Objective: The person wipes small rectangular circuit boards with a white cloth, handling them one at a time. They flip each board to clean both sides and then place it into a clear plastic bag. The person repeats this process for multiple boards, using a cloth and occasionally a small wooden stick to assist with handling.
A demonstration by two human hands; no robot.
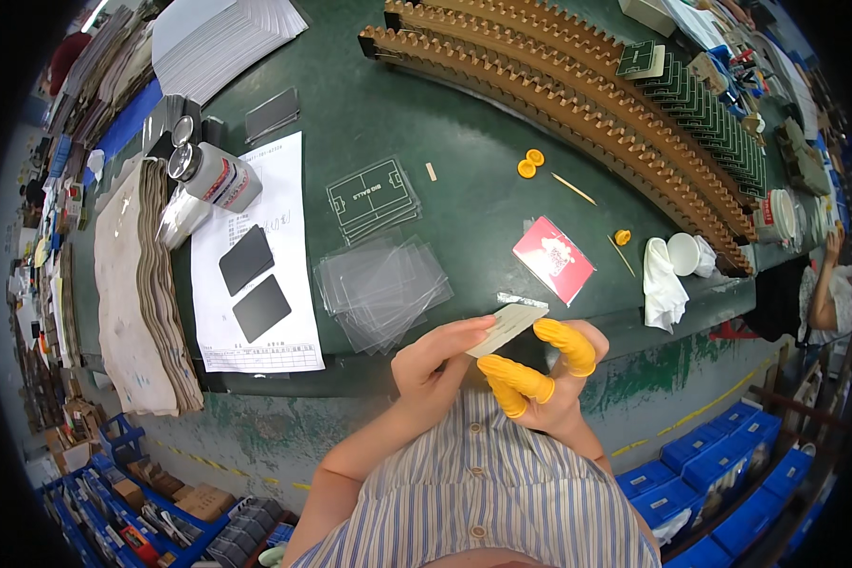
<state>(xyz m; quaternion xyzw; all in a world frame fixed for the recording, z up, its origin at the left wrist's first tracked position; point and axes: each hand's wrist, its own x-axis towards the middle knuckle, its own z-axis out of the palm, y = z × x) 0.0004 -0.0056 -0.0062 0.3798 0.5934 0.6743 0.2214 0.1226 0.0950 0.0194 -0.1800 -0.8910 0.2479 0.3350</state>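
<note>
A green table (483,218) is spread ahead of the fingers, its near edge passing close behind the held work. Far ahead and to the right of the fingers, slatted wooden racks (540,80) are ranged in long curving rows. Ahead and left of the fingers, a loose pile of clear sheets (383,289) is fanned out; between it and the red packet (555,260), which is set just ahead and right, a stretch of green surface is left as room for moving.

By the left hand (431,369), a pale card (505,329) is pinched at its left end, thumb on top, fingers closed beneath. Its long axis is slanted from that grip away and to the right. By the right hand (563,379), the card's right end and near edge are met or nearly met; its yellow-sheathed digits are parted, and whether anything is gripped cannot be told. A shiny strip (523,302) is seen just past the card's far edge; whether they are joined cannot be told.
</note>
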